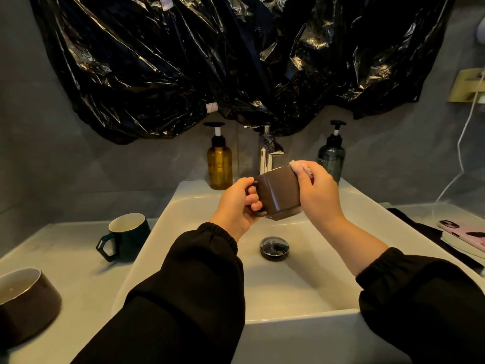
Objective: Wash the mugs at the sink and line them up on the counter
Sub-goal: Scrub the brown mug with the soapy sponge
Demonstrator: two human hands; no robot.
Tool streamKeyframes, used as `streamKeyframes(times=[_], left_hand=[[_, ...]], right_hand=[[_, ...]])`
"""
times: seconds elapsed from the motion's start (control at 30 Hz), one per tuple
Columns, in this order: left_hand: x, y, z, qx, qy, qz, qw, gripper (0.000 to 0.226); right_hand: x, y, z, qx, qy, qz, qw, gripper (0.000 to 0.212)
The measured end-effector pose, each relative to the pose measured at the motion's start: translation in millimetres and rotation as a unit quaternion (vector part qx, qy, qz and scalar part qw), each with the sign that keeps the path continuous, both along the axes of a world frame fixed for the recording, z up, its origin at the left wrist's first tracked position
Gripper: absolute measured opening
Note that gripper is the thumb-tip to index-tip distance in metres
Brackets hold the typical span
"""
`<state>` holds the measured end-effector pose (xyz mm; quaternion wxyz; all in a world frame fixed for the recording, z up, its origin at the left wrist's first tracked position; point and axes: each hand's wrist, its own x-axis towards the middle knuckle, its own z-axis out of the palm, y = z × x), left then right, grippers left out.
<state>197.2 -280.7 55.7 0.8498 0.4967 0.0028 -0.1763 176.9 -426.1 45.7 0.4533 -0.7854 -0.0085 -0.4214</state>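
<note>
The left hand [237, 203] grips the handle of a brown mug [280, 195], held tilted over the sink [168, 227]; the right hand [317, 190] pinches a pale cloth [299, 166] against its rim. The mug hides the foot of the faucet [266, 156], which stands between an amber pump bottle [219, 164] and a grey pump bottle [332, 156]. Left on the counter [73, 258] stand a dark green mug [128, 236] and a second brown mug [26, 303]
</note>
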Motion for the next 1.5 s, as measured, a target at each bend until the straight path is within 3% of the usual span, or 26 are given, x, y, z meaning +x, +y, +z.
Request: streamKeyframes(times=[0.1,0.2,0.27,0.33,0.4,0.53,0.63,0.7,0.8,0.97,1.1,1.17,1.23,1.33,1.5], left_hand=[[-0.6,-0.8,-0.4,0.024,-0.025,-0.008,0.999,0.039],[-1.1,-0.3,-0.7,0.063,-0.064,-0.018,0.996,0.039],[-1.1,0.8,0.6,0.096,-0.088,-0.016,0.991,0.039],[-1.1,0.8,1.1,0.14,-0.111,-0.014,0.984,0.039],[-2.9,-0.5,2.3,0.176,-0.128,-0.012,0.976,0.039],[-7.3,-6.7,5.9,0.24,-0.148,-0.001,0.959,0.037],[-6.1,-9.6,1.1,0.317,-0.175,0.021,0.932,0.035],[-7.2,-11.2,-2.9,0.331,-0.184,0.014,0.925,0.034],[-8.7,-10.8,-5.4,0.332,-0.21,-0.021,0.919,0.034],[-1.8,3.6,-1.3,0.368,-0.329,-0.077,0.866,0.016],[6.2,21.1,-4.9,0.339,-0.292,-0.208,0.87,0.089],[4.3,24.7,-6.5,0.317,-0.28,-0.248,0.872,0.103],[2.4,24.9,-6.9,0.298,-0.277,-0.269,0.873,0.104],[-1.4,22.5,-5.2,0.264,-0.289,-0.295,0.872,0.082],[-3.9,19.7,-6.5,0.161,-0.272,-0.314,0.895,0.069]], right_hand=[[-10.8,11.6,-3.5,-0.168,-0.086,0.02,0.982,0.021],[-9.2,15.5,-5.8,-0.302,-0.099,0.028,0.948,0.025],[-6.6,11.7,-1.7,-0.234,-0.069,0.035,0.969,0.019],[-6.1,0.3,6.6,-0.091,0.021,0.035,0.995,0.017],[-7.2,-14.8,13.4,-0.009,0.114,0.051,0.992,0.018],[-23.4,-15.6,17.1,-0.075,0.167,0.13,0.974,0.016],[-28.7,-5.3,14.2,-0.214,0.281,0.162,0.922,0.01],[-28.4,-4.8,12.9,-0.227,0.326,0.158,0.904,0.01],[-28.1,-8.9,14.4,-0.182,0.343,0.152,0.909,0.012],[-26.4,-30.0,14.6,-0.081,0.371,0.184,0.907,0.023],[-26.7,-46.4,15.9,0.034,0.321,0.271,0.907,0.022],[-29.2,-48.5,17.8,0.101,0.304,0.347,0.881,0.029],[-28.3,-50.3,17.1,0.139,0.297,0.405,0.853,0.012],[-22.4,-53.5,13.5,0.163,0.312,0.469,0.81,0.045],[-24.0,-51.8,13.0,0.237,0.299,0.547,0.745,0.041]])
